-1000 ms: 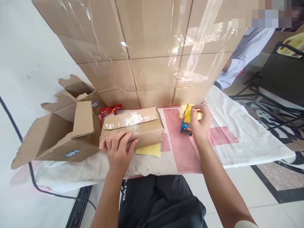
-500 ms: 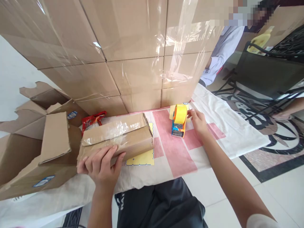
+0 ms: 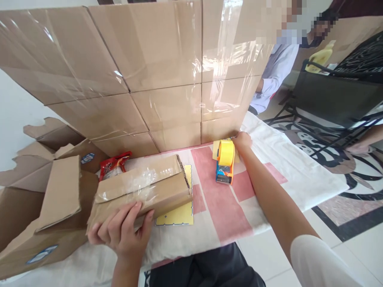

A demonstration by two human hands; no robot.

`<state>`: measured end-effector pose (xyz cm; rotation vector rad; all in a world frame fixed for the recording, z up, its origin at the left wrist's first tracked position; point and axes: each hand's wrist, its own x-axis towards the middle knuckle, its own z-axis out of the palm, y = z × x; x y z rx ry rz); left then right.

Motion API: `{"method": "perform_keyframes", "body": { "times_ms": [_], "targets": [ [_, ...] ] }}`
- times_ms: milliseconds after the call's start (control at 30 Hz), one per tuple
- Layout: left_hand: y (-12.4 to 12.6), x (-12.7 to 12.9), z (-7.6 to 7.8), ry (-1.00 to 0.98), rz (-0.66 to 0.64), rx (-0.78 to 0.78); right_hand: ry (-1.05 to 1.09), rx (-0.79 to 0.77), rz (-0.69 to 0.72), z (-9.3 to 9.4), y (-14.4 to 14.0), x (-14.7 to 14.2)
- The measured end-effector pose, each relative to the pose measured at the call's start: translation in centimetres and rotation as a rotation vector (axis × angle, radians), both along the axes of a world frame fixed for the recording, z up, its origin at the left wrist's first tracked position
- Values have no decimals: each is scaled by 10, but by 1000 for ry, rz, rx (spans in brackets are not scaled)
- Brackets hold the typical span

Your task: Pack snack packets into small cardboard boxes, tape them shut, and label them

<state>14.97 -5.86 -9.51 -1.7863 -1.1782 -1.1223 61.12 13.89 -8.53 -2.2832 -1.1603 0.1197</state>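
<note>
My left hand (image 3: 121, 231) grips the near edge of a small taped cardboard box (image 3: 140, 191) that lies on the cloth-covered table (image 3: 287, 167). A yellow card (image 3: 176, 213) peeks out from under the box. My right hand (image 3: 243, 140) reaches far forward and rests just right of a tape dispenser (image 3: 225, 161), blue and orange with a yellow tape roll. Its fingers touch a pale yellow paper (image 3: 216, 149) lying beneath the dispenser; whether they grip it is unclear.
A wall of stacked taped cartons (image 3: 149, 71) stands at the back. Open empty cartons (image 3: 38, 191) lie at the left, with a red snack packet (image 3: 113, 165) beside them. Another person in a pale sleeve (image 3: 275, 75) sits behind at the right, near a black chair (image 3: 338, 91).
My right hand let go of the tape dispenser and moved past it toward the cartons. My left hand pulled the small box slightly toward me and leftward.
</note>
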Motion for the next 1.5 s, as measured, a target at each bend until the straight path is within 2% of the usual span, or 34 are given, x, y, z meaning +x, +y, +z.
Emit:
{"method": "perform_keyframes", "body": {
  "times_ms": [133,300,567,833,967,1167,1367,1500],
  "targets": [
    [-3,-5,-9,-10,23,-36,-32,-57,-52,-6,0,-3],
    [-2,-10,-16,-32,18,-52,-30,-95,-80,-4,1,-3],
    [1,-9,-20,-86,1,-41,-59,-44,-60,-2,-6,-14],
    [6,-9,-20,-24,22,5,58,-60,-62,3,-4,-1],
    [6,-6,-16,-10,30,-39,101,-61,-70,8,-6,-1],
    [5,2,-13,-96,20,-36,77,26,-65,10,-12,-13],
    [3,4,-12,-126,15,-74,151,149,-31,8,-25,-9],
    [3,6,-10,-138,26,-92,258,278,53,23,-30,-11]
  ]
}}
